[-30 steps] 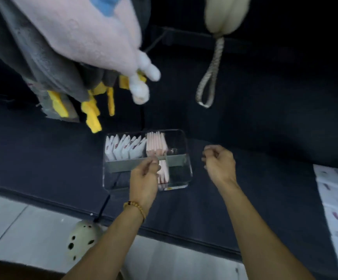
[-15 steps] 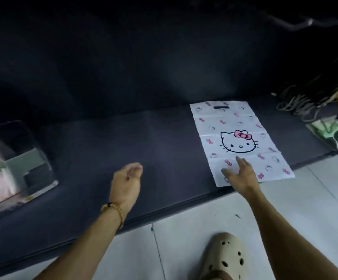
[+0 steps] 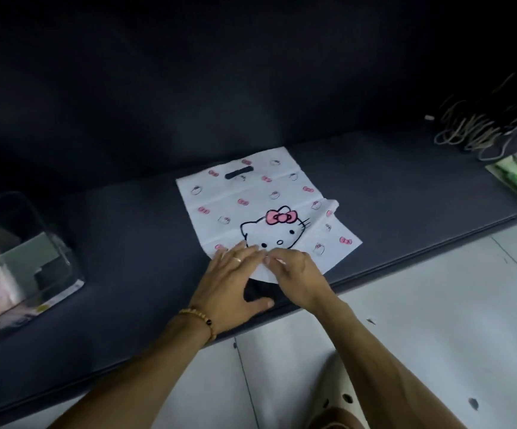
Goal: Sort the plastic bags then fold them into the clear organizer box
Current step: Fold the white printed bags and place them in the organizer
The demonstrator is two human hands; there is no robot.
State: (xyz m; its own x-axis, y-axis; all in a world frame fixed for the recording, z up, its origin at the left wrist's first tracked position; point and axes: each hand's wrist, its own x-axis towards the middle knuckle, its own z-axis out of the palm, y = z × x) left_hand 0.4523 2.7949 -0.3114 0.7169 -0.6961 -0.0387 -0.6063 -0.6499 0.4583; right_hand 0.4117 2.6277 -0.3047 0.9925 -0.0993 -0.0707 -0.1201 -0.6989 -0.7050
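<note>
Dark mat (image 3: 127, 258) runs across the frame over pale floor tiles (image 3: 436, 305). Box (image 3: 19, 258) has slid to our far left edge since a second ago, when we were at it; folded bags show blurred inside. Bag (image 3: 251, 205), white with cat print, lies near centre, well apart from the box; half a second ago it lay flat, now its near edge is raised and the right side buckled. Left hand (image 3: 235, 280) has come over, fingers straight, pressing the near edge. Right hand (image 3: 297, 274) pinches that edge, curled. We judge a new fold starting; binning comes later.
</note>
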